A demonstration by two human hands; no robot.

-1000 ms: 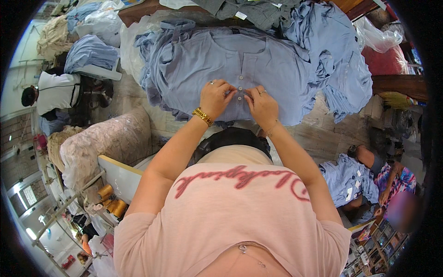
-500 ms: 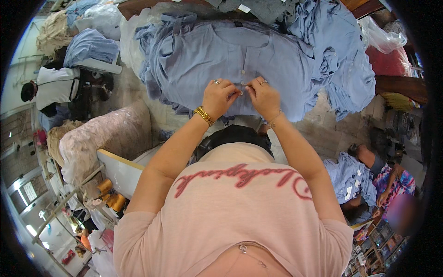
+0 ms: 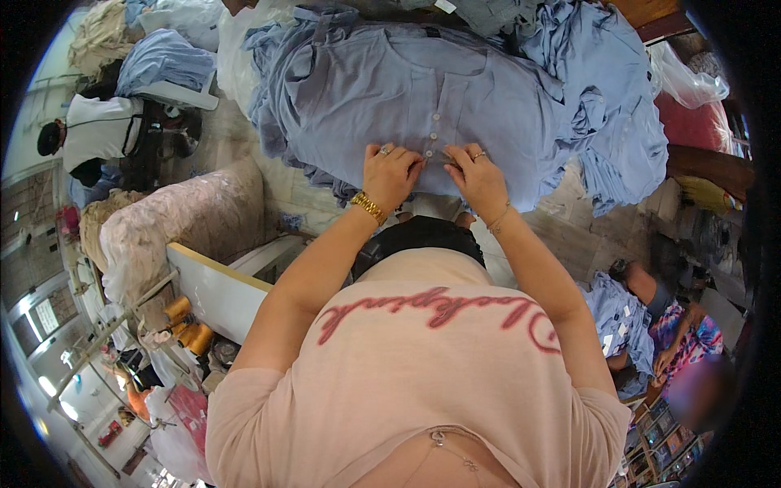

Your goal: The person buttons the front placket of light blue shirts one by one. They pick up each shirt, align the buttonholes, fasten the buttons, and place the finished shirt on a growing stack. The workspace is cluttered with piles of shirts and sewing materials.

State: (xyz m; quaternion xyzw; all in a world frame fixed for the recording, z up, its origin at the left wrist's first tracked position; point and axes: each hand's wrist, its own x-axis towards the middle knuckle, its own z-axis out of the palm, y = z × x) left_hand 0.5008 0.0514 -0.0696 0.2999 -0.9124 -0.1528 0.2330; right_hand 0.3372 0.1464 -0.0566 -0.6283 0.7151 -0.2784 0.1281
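Observation:
A light blue shirt [image 3: 366, 89] lies spread on top of a pile of similar garments, its neckline at the far side. Several small pale buttons run down its front placket [image 3: 435, 106]. My left hand [image 3: 390, 173] is closed, thumb and forefinger pinching the placket edge just left of the lowest visible button [image 3: 429, 154]. Across from it, my right hand [image 3: 478, 180] has its bent fingertips on the cloth to the right of that button, gripping the fabric there. The part of the shirt under my palms is hidden.
More blue garments [image 3: 610, 106] hang over the pile's right side. A plastic-wrapped roll [image 3: 179, 207] and a white board [image 3: 215, 293] stand at my left, near orange thread cones [image 3: 191, 329]. One person [image 3: 102, 134] works far left; another [image 3: 691, 333] sits at right.
Both hands have come slightly nearer to me along the placket, and the right has drawn away from the left. More buttons now show between and above them.

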